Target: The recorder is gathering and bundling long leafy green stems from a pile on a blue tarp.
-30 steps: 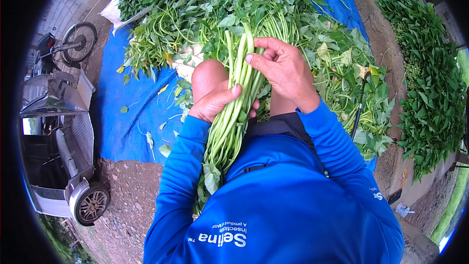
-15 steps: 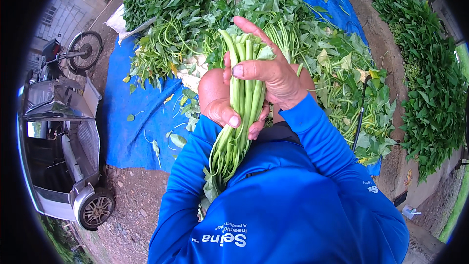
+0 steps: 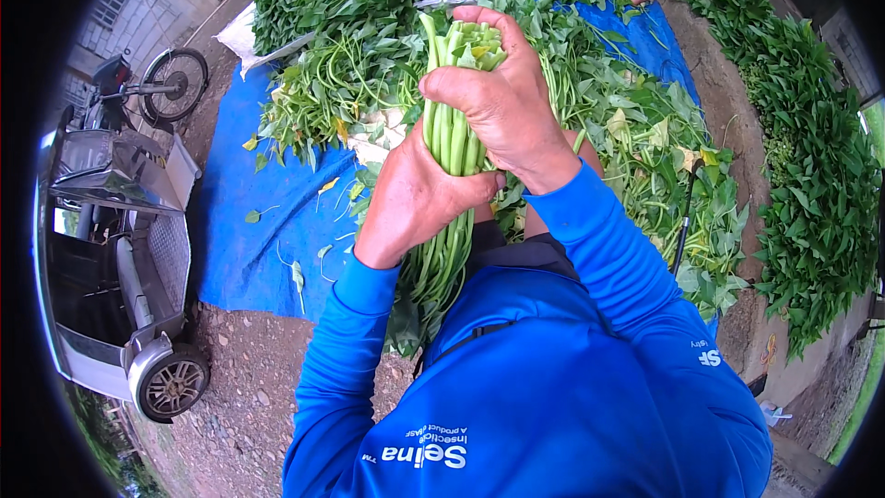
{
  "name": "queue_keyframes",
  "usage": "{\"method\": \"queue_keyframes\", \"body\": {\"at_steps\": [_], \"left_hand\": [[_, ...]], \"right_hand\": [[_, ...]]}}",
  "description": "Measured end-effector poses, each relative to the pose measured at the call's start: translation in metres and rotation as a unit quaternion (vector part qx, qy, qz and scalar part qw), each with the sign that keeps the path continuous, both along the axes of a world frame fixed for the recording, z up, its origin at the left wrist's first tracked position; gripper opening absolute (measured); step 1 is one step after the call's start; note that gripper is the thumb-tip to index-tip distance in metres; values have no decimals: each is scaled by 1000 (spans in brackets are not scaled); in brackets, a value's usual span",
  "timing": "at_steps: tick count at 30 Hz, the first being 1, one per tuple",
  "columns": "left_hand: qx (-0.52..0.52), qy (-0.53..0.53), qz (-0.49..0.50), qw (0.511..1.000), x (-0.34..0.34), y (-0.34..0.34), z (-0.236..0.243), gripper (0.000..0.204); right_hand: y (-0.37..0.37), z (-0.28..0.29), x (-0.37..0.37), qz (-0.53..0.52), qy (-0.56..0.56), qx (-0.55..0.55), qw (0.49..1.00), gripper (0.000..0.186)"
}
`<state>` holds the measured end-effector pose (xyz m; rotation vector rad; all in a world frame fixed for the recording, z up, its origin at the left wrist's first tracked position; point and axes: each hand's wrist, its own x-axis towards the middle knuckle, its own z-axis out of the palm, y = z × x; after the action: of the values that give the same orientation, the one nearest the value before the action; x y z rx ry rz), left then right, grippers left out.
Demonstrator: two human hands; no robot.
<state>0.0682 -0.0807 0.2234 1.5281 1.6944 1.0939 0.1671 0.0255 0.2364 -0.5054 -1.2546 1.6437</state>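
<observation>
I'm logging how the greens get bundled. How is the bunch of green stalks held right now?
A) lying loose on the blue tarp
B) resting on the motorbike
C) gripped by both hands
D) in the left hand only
C: the left hand wraps the bunch of green stalks lower down and the right hand clasps it near the cut ends.

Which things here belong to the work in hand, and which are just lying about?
In use: bundle of green stems, left hand, right hand, heap of leafy greens, blue tarpaulin.
Lying about: motorcycle sidecar, black-handled tool.
</observation>
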Motion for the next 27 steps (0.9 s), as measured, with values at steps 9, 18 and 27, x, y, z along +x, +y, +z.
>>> {"method": "queue_keyframes", "body": {"at_steps": [9,18,27], "left_hand": [[11,-314,6,949,-104,-57,30,53],[317,-249,102,909,-240,-152,107,65],[-240,-341,-9,909,-100,-101,36,70]], "right_hand": [[20,10,-1,94,-103,171,975,134],[46,-151,198,15,-574,203,793,64],[108,-154,295,-265,-631,310,660,54]]}}
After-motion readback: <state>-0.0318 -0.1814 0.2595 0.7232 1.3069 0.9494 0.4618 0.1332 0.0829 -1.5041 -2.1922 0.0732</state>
